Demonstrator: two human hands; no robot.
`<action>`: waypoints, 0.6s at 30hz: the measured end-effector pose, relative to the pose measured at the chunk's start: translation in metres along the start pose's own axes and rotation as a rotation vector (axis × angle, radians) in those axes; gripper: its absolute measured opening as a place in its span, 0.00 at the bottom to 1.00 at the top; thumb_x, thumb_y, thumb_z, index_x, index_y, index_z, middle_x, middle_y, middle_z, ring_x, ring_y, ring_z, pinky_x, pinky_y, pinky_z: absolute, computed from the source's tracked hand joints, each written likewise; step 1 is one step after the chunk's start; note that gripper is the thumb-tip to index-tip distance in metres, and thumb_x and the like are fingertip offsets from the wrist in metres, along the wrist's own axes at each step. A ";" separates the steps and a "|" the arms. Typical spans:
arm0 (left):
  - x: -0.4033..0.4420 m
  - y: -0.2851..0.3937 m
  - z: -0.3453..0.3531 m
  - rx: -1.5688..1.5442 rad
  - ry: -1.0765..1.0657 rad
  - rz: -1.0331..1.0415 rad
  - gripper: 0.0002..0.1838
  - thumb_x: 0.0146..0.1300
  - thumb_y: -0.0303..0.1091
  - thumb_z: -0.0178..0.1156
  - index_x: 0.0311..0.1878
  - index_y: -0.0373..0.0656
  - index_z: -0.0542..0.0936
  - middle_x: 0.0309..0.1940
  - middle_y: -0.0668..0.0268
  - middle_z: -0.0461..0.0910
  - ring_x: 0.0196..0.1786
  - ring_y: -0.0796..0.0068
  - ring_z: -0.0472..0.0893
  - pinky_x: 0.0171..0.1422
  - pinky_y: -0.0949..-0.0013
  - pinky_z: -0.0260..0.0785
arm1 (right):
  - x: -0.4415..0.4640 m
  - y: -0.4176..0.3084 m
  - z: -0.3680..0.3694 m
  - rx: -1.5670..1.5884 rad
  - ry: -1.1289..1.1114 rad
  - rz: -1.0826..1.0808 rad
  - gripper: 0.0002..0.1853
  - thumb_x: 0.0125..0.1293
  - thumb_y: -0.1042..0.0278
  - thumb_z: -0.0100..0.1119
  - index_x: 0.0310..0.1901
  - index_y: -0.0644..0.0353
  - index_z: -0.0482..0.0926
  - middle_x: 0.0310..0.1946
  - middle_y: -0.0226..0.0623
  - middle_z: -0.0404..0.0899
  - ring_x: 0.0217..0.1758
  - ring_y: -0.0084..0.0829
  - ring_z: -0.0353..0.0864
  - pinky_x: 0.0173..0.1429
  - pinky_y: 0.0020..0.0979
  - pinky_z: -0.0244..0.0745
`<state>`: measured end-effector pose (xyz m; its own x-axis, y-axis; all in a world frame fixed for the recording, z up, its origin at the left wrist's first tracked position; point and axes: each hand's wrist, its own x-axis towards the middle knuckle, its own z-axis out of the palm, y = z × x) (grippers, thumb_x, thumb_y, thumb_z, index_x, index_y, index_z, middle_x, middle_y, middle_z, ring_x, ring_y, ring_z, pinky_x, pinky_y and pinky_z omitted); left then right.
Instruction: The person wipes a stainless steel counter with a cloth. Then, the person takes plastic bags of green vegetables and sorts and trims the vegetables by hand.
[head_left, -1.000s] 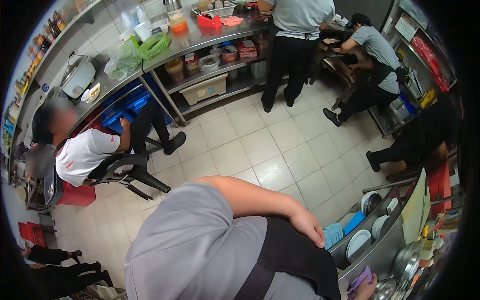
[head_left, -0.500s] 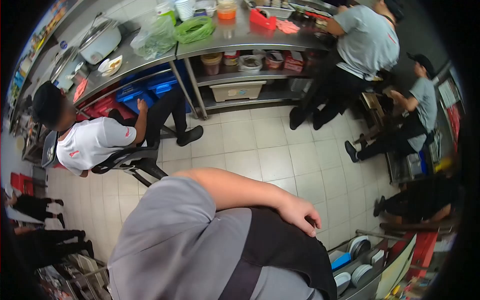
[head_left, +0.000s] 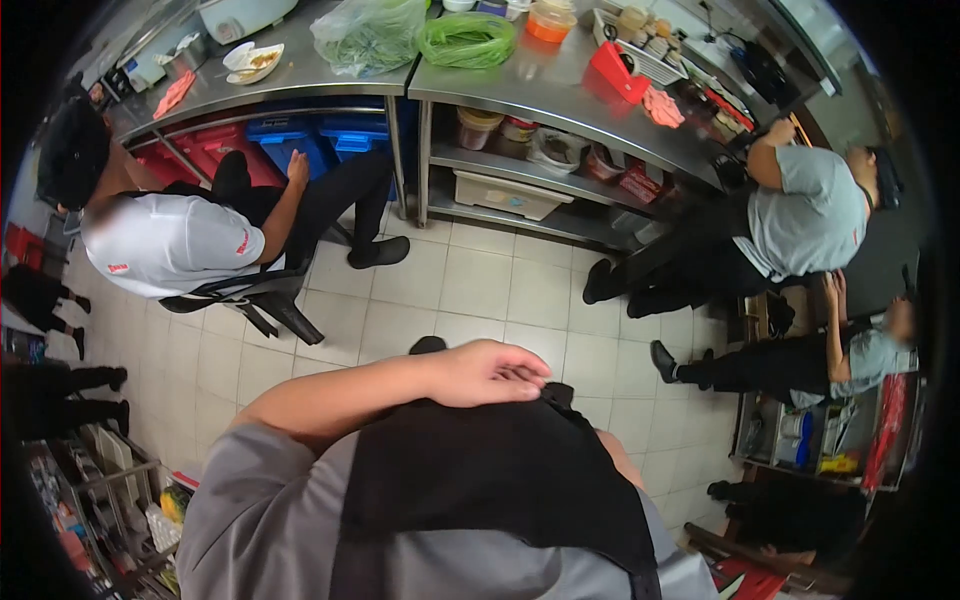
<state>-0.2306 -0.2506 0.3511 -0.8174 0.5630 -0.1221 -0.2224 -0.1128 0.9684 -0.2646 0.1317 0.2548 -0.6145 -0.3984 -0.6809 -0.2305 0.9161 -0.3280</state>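
Note:
My left hand [head_left: 490,372] is held in front of my body at the upper edge of my black apron [head_left: 450,470]. Its fingers are loosely curved, with nothing visible in them. The bare left forearm reaches across from the grey sleeve [head_left: 245,500]. Of my right arm [head_left: 622,460] only a strip of skin shows beside the apron; the right hand is hidden.
A person in a white shirt [head_left: 180,240] sits on a black chair [head_left: 285,310] at left. Two people in grey shirts stand at right. Ahead, a steel counter [head_left: 480,85] bears plastic bags, a red container [head_left: 617,72] and a plate [head_left: 253,63]. Tiled floor [head_left: 475,280] lies between.
My view has turned and the counter now appears nearer. My left hand has shifted left and up in the picture, its palm side now partly showing. The dish rack at lower right has left view.

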 end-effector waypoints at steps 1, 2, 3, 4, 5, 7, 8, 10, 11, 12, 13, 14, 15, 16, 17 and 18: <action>-0.004 0.000 -0.010 -0.033 0.073 -0.005 0.23 0.73 0.32 0.59 0.68 0.39 0.72 0.58 0.60 0.80 0.62 0.75 0.77 0.67 0.69 0.69 | 0.008 -0.031 -0.030 -0.069 -0.039 0.032 0.24 0.61 0.57 0.64 0.58 0.56 0.80 0.51 0.49 0.84 0.55 0.48 0.82 0.57 0.42 0.76; -0.010 0.013 -0.018 -0.025 0.144 -0.010 0.22 0.73 0.31 0.59 0.68 0.38 0.71 0.58 0.60 0.80 0.61 0.75 0.78 0.68 0.69 0.69 | 0.016 -0.062 -0.060 -0.138 -0.080 0.062 0.24 0.60 0.57 0.64 0.58 0.55 0.80 0.52 0.48 0.83 0.56 0.48 0.82 0.58 0.42 0.76; -0.011 0.007 -0.029 -0.062 0.215 0.028 0.22 0.73 0.33 0.59 0.66 0.37 0.72 0.57 0.60 0.80 0.60 0.75 0.78 0.67 0.69 0.70 | 0.038 -0.065 -0.073 -0.177 -0.109 0.002 0.25 0.61 0.56 0.64 0.59 0.54 0.80 0.52 0.48 0.83 0.56 0.48 0.82 0.58 0.42 0.76; -0.012 0.003 -0.040 -0.094 0.285 0.068 0.22 0.73 0.35 0.60 0.65 0.35 0.73 0.56 0.60 0.80 0.59 0.74 0.79 0.66 0.68 0.71 | 0.065 -0.064 -0.083 -0.213 -0.132 -0.059 0.25 0.61 0.56 0.64 0.59 0.54 0.79 0.52 0.48 0.83 0.56 0.48 0.82 0.59 0.43 0.76; -0.013 0.002 -0.051 -0.061 0.343 0.053 0.21 0.73 0.33 0.59 0.65 0.36 0.73 0.57 0.60 0.80 0.59 0.74 0.79 0.66 0.69 0.70 | 0.090 -0.064 -0.093 -0.250 -0.150 -0.124 0.25 0.62 0.56 0.63 0.60 0.53 0.79 0.52 0.48 0.83 0.56 0.49 0.81 0.59 0.43 0.77; -0.010 0.008 -0.074 0.015 0.468 0.039 0.20 0.74 0.31 0.57 0.66 0.37 0.73 0.57 0.60 0.81 0.60 0.75 0.79 0.67 0.69 0.70 | 0.131 -0.071 -0.125 -0.212 -0.136 -0.191 0.25 0.63 0.55 0.64 0.60 0.53 0.79 0.52 0.47 0.83 0.57 0.48 0.82 0.60 0.43 0.77; -0.006 0.010 -0.085 0.017 0.540 -0.018 0.20 0.74 0.32 0.57 0.65 0.37 0.73 0.56 0.61 0.81 0.59 0.75 0.79 0.66 0.69 0.70 | 0.154 -0.077 -0.146 -0.200 -0.125 -0.231 0.25 0.63 0.55 0.64 0.60 0.53 0.79 0.52 0.46 0.84 0.57 0.48 0.82 0.60 0.42 0.77; 0.002 0.010 -0.106 0.011 0.703 -0.134 0.19 0.75 0.34 0.57 0.64 0.36 0.74 0.55 0.62 0.81 0.59 0.75 0.79 0.65 0.69 0.70 | 0.185 -0.095 -0.191 -0.275 -0.066 -0.288 0.23 0.65 0.54 0.64 0.60 0.52 0.79 0.52 0.44 0.83 0.56 0.46 0.82 0.60 0.41 0.78; 0.005 0.008 -0.116 -0.022 0.770 -0.157 0.20 0.74 0.35 0.57 0.64 0.36 0.74 0.54 0.62 0.82 0.58 0.76 0.79 0.65 0.69 0.70 | 0.205 -0.091 -0.207 -0.281 -0.006 -0.395 0.22 0.65 0.55 0.64 0.59 0.52 0.80 0.51 0.44 0.84 0.55 0.46 0.83 0.59 0.41 0.78; 0.008 0.006 -0.128 -0.053 0.833 -0.179 0.20 0.74 0.36 0.58 0.64 0.36 0.74 0.54 0.63 0.82 0.58 0.76 0.79 0.65 0.70 0.70 | 0.227 -0.088 -0.223 -0.280 0.057 -0.501 0.21 0.65 0.55 0.63 0.58 0.52 0.80 0.51 0.43 0.84 0.53 0.47 0.83 0.59 0.41 0.78; 0.012 0.008 -0.141 -0.087 0.890 -0.203 0.20 0.74 0.37 0.58 0.64 0.36 0.74 0.53 0.63 0.82 0.57 0.77 0.79 0.64 0.70 0.70 | 0.243 -0.097 -0.242 -0.293 0.087 -0.530 0.20 0.65 0.55 0.64 0.56 0.52 0.81 0.50 0.43 0.84 0.52 0.47 0.83 0.58 0.42 0.78; 0.017 0.011 -0.153 -0.021 0.933 -0.221 0.20 0.74 0.38 0.59 0.63 0.36 0.75 0.53 0.63 0.82 0.57 0.77 0.79 0.64 0.71 0.70 | 0.255 -0.103 -0.259 -0.303 0.111 -0.549 0.19 0.65 0.55 0.64 0.55 0.52 0.81 0.48 0.44 0.84 0.51 0.47 0.83 0.56 0.42 0.78; 0.022 0.013 -0.162 0.038 0.969 -0.246 0.21 0.74 0.38 0.59 0.63 0.36 0.75 0.52 0.64 0.82 0.56 0.78 0.79 0.63 0.71 0.70 | 0.275 -0.105 -0.271 -0.315 0.149 -0.618 0.19 0.64 0.56 0.64 0.54 0.52 0.81 0.48 0.45 0.84 0.51 0.47 0.83 0.55 0.43 0.79; 0.028 0.023 -0.169 0.094 1.001 -0.272 0.21 0.73 0.39 0.59 0.63 0.36 0.75 0.52 0.64 0.83 0.55 0.78 0.79 0.63 0.72 0.70 | 0.286 -0.117 -0.287 -0.292 0.154 -0.584 0.17 0.64 0.58 0.64 0.53 0.53 0.82 0.47 0.45 0.84 0.50 0.47 0.83 0.54 0.43 0.79; 0.035 0.036 -0.173 0.139 1.044 -0.297 0.20 0.73 0.39 0.60 0.62 0.35 0.76 0.49 0.66 0.83 0.53 0.80 0.79 0.61 0.73 0.70 | 0.295 -0.128 -0.300 -0.248 0.190 -0.630 0.17 0.63 0.59 0.65 0.52 0.54 0.82 0.46 0.45 0.84 0.49 0.47 0.84 0.53 0.43 0.80; 0.040 0.038 -0.181 0.162 1.070 -0.277 0.20 0.73 0.39 0.60 0.61 0.35 0.77 0.46 0.67 0.83 0.50 0.80 0.79 0.58 0.73 0.71 | 0.303 -0.142 -0.313 -0.207 0.227 -0.676 0.16 0.63 0.60 0.66 0.50 0.55 0.83 0.46 0.45 0.85 0.47 0.47 0.85 0.52 0.43 0.80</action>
<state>-0.3681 -0.3802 0.3440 -0.8038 -0.4519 -0.3870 -0.4600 0.0594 0.8859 -0.6545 -0.1051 0.3003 -0.4235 -0.8800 -0.2150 -0.7374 0.4728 -0.4825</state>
